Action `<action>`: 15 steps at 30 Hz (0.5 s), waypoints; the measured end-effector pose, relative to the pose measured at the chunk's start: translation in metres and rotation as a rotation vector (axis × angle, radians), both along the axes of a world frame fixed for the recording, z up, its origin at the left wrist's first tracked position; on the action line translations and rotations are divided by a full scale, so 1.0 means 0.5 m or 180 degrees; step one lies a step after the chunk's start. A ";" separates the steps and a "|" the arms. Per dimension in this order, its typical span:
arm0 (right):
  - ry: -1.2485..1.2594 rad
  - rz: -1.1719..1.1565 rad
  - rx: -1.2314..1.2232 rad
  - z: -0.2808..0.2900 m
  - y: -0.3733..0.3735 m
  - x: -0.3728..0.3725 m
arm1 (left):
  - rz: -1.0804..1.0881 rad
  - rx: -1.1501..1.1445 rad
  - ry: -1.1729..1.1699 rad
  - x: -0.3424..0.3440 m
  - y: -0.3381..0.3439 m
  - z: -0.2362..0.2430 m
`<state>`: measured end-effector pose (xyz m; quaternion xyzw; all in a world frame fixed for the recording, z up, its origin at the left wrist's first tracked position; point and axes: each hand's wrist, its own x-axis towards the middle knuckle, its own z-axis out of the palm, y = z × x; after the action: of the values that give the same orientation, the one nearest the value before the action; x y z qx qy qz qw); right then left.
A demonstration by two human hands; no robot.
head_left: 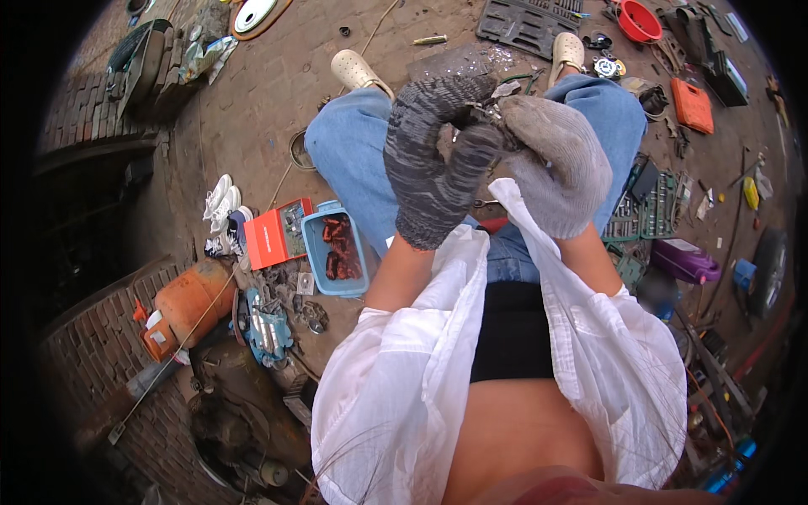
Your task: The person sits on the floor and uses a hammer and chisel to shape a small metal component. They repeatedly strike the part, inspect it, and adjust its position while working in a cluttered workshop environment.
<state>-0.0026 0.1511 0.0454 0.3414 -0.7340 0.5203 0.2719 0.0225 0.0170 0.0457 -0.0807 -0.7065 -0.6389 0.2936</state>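
Observation:
My left hand [429,160], in a dark grey knitted work glove, curls with its fingertips pressed toward the right. Against it my right hand [562,168], in a pale grey knitted glove, is closed with its fingers bent inward. Between the fingertips of both shows a small metal part [482,111], mostly covered by the gloves, so its kind cannot be made out. The hands meet above the gap between my knees, in front of blue jeans [358,143]. Beyond them a dark flat sheet with shiny scraps [450,63] lies on the ground.
A blue plastic tub [368,273] with reddish-brown contents stands left, beside a red box [267,238]. Farther left lies an orange gas cylinder [195,303]. On the right are a green socket set [659,204], an orange case [692,106] and a red bowl [640,21].

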 end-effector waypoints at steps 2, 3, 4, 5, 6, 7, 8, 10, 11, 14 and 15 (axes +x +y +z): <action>0.0057 0.0039 0.0050 0.003 -0.002 0.001 | -0.0206 0.0392 -0.0225 0.003 -0.006 -0.001; 0.0046 0.0045 0.0061 0.004 -0.002 0.003 | -0.0310 0.0493 -0.0356 0.003 -0.009 0.004; 0.0029 0.0058 0.0070 0.002 -0.002 0.004 | -0.0407 0.0594 -0.0491 0.005 -0.011 0.007; 0.0055 0.0033 0.0069 0.002 0.000 0.006 | -0.0572 0.0819 -0.0667 0.010 -0.014 0.002; 0.0081 0.0006 0.0068 0.002 0.003 0.008 | -0.0715 0.1041 -0.0762 0.011 -0.014 0.000; 0.0106 -0.0017 0.0062 0.003 0.005 0.010 | -0.0854 0.1259 -0.0857 0.012 -0.015 0.000; 0.0107 0.0014 -0.0003 0.003 0.003 0.012 | -0.0993 0.1477 -0.0952 0.014 -0.015 0.000; 0.0106 0.0054 -0.0127 0.002 0.000 0.016 | -0.1114 0.1749 -0.1006 0.017 -0.012 0.010; -0.0031 0.0022 -0.0131 -0.002 0.000 0.019 | -0.1183 0.1887 -0.1037 0.018 -0.010 0.014; -0.0296 -0.0033 -0.0131 -0.008 -0.001 0.023 | -0.1058 0.1915 -0.1023 0.021 -0.004 0.019; -0.0293 -0.0034 -0.0123 -0.007 0.000 0.023 | -0.0994 0.1856 -0.0984 0.024 -0.001 0.019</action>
<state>0.0090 0.1514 0.0419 0.3079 -0.7374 0.5481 0.2472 0.0343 0.0165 0.0553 -0.0030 -0.5099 -0.8552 0.0929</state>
